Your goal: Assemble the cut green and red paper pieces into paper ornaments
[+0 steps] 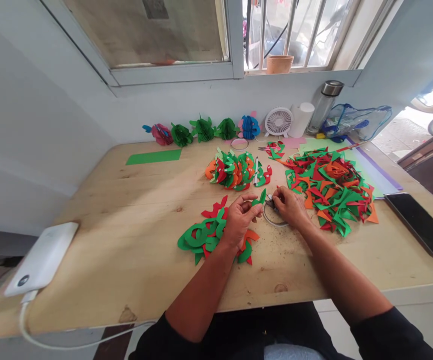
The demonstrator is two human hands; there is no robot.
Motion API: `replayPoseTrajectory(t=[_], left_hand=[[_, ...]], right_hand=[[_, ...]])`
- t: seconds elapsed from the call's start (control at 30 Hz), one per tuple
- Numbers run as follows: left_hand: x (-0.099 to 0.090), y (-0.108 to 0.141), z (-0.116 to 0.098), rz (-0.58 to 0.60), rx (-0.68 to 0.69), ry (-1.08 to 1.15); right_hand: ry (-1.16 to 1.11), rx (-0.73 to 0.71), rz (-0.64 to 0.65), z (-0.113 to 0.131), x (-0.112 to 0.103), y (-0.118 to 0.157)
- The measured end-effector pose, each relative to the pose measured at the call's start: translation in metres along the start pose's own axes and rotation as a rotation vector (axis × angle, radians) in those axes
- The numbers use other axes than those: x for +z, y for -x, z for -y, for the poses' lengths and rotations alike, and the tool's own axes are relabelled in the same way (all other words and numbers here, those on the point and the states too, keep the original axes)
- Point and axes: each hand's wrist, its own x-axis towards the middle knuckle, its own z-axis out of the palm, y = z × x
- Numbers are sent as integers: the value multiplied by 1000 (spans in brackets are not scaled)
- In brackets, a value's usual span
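My left hand [242,216] pinches a green paper cutout [260,200] between thumb and fingertips. Close beside it, my right hand [290,204] is closed, its fingertips at a small greyish thing I cannot make out. Below those fingertips lies a thin pale ring [276,222], partly covered by the hand. Under and left of my left wrist is a loose heap of green, red and orange paper cutouts [197,236]. Beyond my hands sits a bunch of folded green, orange and red cutouts [233,169], with a marker pen [256,171] at its right end.
To the right spreads a big pile of paper scraps [332,187], with a phone [422,225] beyond it. Paper figures [203,130], a small fan [278,121] and a glass bottle [323,107] line the wall. A power bank [43,257] lies at the left edge.
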Motion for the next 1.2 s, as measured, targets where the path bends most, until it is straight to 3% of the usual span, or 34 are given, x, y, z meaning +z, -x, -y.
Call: replayPoseTrajectory(t=[1.2], left_hand=[[0, 0, 7, 17, 4, 29]], right_hand=[[94, 75, -88, 0, 7, 2]])
